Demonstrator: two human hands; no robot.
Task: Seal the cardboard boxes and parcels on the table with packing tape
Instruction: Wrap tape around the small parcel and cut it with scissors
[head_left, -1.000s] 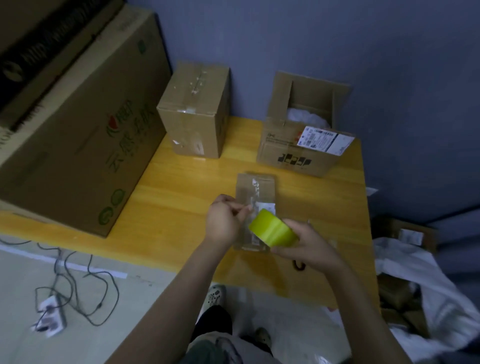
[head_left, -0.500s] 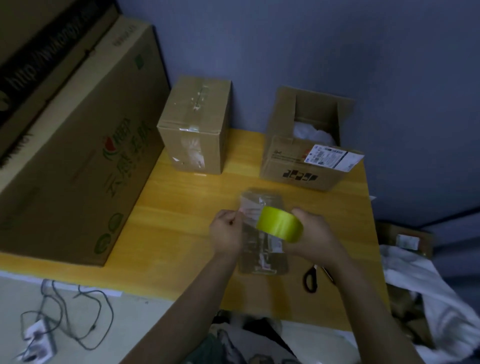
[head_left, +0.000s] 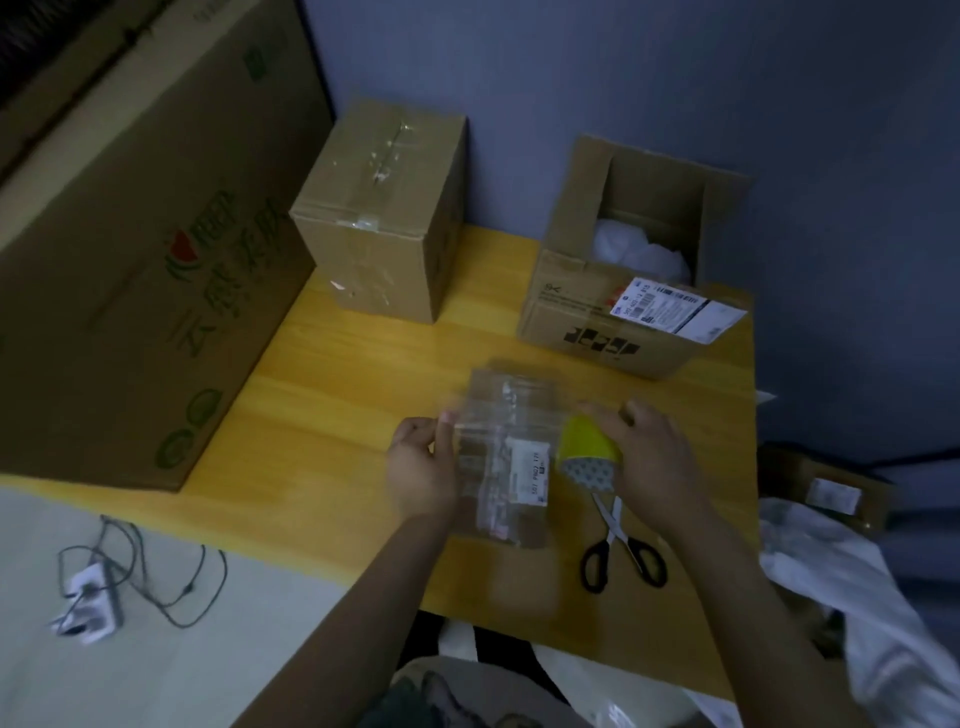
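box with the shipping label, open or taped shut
Open: the labelled box has its flaps standing up, and white filling shows inside.

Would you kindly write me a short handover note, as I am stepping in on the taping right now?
Left hand: pinches the free end of the tape strip at the left edge of the small parcel.
Right hand: grips the yellow tape roll at the parcel's right side.
The parcel lies flat on the table with the strip stretched across it; scissors lie just right of it.
Done: the tall box at the back looks taped shut.
Left: press down and cut this strip, then close and tape the open box with white filling.
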